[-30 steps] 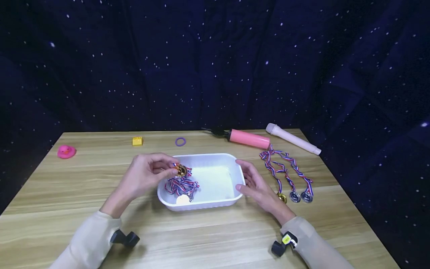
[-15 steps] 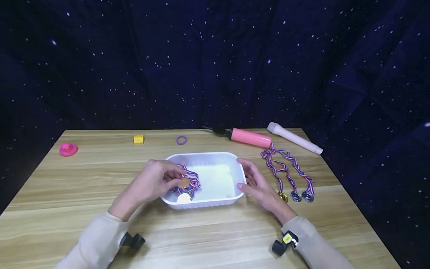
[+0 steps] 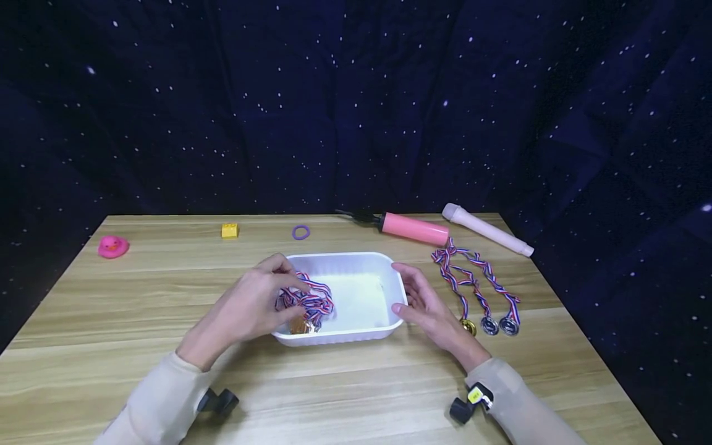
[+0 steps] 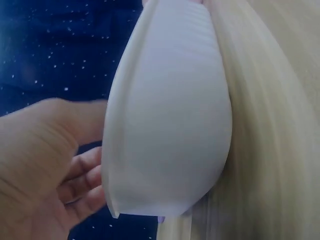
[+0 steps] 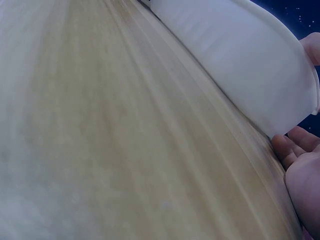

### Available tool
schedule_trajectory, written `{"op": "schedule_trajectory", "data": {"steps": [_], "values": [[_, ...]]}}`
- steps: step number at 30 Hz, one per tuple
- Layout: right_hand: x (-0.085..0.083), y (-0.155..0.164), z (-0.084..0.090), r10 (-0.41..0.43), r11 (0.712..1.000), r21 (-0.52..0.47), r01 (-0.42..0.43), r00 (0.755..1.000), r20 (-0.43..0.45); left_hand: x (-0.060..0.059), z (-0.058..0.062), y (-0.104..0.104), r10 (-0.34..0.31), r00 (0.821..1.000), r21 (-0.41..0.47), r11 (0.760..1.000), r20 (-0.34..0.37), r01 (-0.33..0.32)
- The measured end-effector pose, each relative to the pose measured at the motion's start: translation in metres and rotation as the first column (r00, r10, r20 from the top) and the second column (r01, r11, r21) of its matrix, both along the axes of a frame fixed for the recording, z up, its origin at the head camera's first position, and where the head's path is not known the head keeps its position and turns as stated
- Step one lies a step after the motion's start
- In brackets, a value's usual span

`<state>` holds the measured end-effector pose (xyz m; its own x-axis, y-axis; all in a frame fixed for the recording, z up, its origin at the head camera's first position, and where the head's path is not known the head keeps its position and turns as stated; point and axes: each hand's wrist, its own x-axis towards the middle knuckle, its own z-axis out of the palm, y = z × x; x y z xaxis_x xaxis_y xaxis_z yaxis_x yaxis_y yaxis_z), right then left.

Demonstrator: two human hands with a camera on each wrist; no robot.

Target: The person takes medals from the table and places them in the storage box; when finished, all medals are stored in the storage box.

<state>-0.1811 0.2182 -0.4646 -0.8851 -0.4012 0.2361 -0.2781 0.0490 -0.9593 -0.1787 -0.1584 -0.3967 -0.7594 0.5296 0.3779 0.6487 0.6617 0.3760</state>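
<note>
Your left hand [image 3: 256, 306] is relaxed, thumb and fingers parted, over the ribboned medals [image 3: 318, 301] left in the white tray [image 3: 356, 335], whose right end your right hand [image 3: 427, 308] grips, presumably for steadiness.

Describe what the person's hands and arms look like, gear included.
The left hand and right hand are bare, ungloved. Both arms wear pale beige sleeves. A small black device sits by each wrist; the right one has a yellow label.

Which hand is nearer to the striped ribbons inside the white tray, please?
Left. The left hand reaches into the left end of the tray, at the ribbons; the right hand is at the opposite end, away from them.
</note>
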Motion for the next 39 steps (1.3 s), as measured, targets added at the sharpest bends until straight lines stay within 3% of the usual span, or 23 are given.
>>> {"op": "schedule_trajectory", "data": {"steps": [4,7,11,14,18,23,28,39], "values": [[0.000,0.000,-0.001,0.001,1.000,-0.002,-0.001,1.000,-0.002,-0.002,-0.003,-0.004,0.030,0.999,0.128,0.991,0.012,-0.032],[-0.001,0.001,-0.002,0.001,1.000,-0.004,-0.001,1.000,-0.001,-0.004,-0.010,-0.009,0.068,0.996,0.269,0.960,0.064,-0.083],[-0.001,0.000,-0.003,0.006,1.000,-0.001,-0.006,1.000,-0.002,-0.003,-0.024,-0.019,0.112,0.975,0.442,0.877,0.191,-0.187],[-0.001,0.000,-0.001,0.003,1.000,0.007,-0.003,1.000,-0.003,0.000,-0.035,-0.023,0.058,0.959,0.560,0.801,0.278,-0.211],[-0.001,0.001,-0.001,0.000,1.000,0.015,0.000,1.000,-0.005,0.003,-0.053,-0.027,-0.057,0.933,0.647,0.736,0.356,-0.202],[-0.002,0.001,-0.002,0.004,1.000,0.025,-0.004,1.000,-0.004,0.005,-0.070,-0.026,-0.108,0.900,0.642,0.737,0.422,-0.212],[-0.002,0.001,-0.003,0.006,1.000,0.021,-0.006,1.000,-0.012,0.005,-0.074,-0.024,-0.143,0.883,0.640,0.740,0.447,-0.205],[-0.002,0.000,-0.002,0.005,1.000,0.017,-0.005,1.000,-0.011,0.005,-0.073,-0.026,-0.151,0.874,0.644,0.735,0.462,-0.213]]}}
